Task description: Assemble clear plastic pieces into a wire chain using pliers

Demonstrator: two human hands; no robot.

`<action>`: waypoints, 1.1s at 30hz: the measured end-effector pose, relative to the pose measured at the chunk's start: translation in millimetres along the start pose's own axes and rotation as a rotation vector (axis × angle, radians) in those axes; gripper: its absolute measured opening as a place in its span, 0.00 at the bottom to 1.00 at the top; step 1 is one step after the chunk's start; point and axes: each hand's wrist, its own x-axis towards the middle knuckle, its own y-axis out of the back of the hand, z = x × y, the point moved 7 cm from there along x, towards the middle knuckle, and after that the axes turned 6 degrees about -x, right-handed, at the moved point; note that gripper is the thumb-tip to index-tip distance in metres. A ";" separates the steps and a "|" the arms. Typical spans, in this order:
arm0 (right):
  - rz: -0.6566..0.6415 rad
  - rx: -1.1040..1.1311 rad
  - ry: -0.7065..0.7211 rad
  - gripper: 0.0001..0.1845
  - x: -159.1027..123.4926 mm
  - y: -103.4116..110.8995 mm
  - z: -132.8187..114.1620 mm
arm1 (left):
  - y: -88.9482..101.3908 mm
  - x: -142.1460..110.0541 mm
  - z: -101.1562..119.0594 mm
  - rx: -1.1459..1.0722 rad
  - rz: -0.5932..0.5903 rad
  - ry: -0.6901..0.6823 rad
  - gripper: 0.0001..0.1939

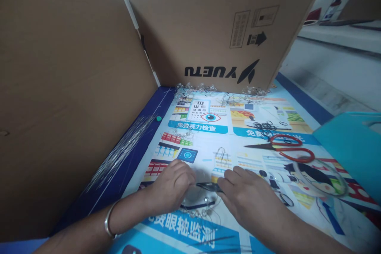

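Note:
My right hand (242, 190) is wrapped round a pair of pliers (208, 186), whose dark, narrow jaws point left. At the tips of the jaws is my left hand (175, 186), its fingers closed in a pinch; what they hold is too small or hidden to make out. A silver bangle (108, 220) circles the left wrist. Just below the pliers lies a wire piece with clear beads (204, 211). Thin dark wires (214, 241) lie nearer to me. Beyond the hands rest a few bent wire loops (222, 154).
Red-handled scissors (293, 149) and a coil of clear line (342, 184) lie to the right, with black rings (263, 127) behind. A bundle of straight wires (122, 147) lies left. Beaded wire pieces (196, 88) line the back by cardboard walls (208, 20). A turquoise box (354, 143) stands right.

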 end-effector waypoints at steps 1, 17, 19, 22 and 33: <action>-0.008 0.019 -0.007 0.06 0.6 0.4 0.8 | -0.3 -0.4 -0.4 -0.001 0.001 0.001 0.06; -0.485 0.301 -0.178 0.07 4.0 -18.3 17.4 | -7.2 -7.7 -10.2 -0.082 -0.019 0.075 0.06; -0.494 0.343 -0.189 0.08 3.6 -21.5 19.2 | -7.5 -7.8 -11.3 -0.095 -0.015 0.082 0.05; -0.505 0.426 -0.204 0.08 2.9 -28.1 21.9 | -7.3 -7.8 -12.7 -0.121 0.003 0.087 0.04; -0.472 0.489 -0.195 0.09 0.2 -34.9 21.5 | -5.2 -7.1 -14.2 -0.112 0.032 0.103 0.05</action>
